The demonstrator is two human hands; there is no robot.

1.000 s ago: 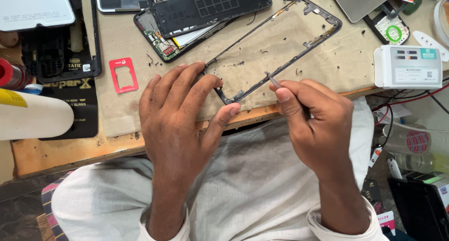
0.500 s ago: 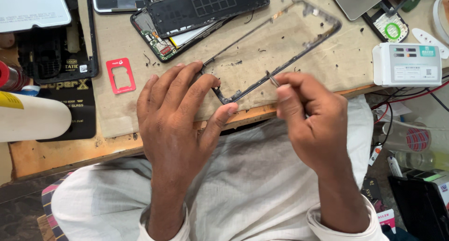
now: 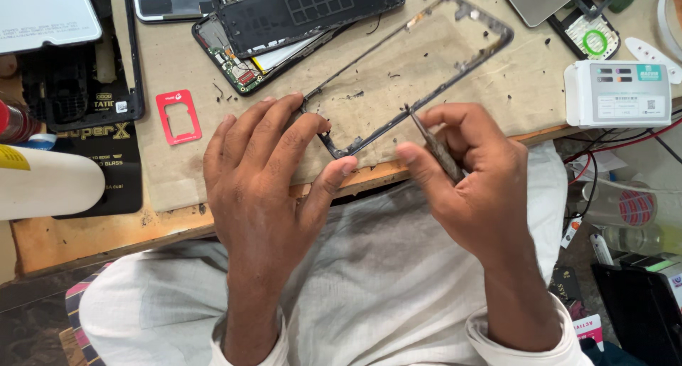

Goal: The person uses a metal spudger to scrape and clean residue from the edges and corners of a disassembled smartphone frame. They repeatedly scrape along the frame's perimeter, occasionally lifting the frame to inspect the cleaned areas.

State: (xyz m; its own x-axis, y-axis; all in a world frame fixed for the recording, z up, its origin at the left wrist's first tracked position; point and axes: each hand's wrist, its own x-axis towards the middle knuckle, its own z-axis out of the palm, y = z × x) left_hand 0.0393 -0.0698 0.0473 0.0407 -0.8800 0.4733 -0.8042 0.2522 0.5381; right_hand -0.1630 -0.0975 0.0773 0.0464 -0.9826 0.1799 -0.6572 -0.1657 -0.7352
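A black phone frame lies slanted on a beige mat, its near corner at the bench edge. My left hand rests flat on that near corner, fingers spread and thumb against the frame's end. My right hand grips thin metal tweezers, whose tips touch the frame's lower rail. Dark specks of debris dot the mat inside and around the frame.
An opened phone with a black back panel lies behind the frame. A red card-shaped jig sits left, a white cylinder at far left. A white box device stands right, with cables below.
My right hand has shifted a little along the frame's lower rail with the tweezers. The left hand has stayed pressed on the near corner.
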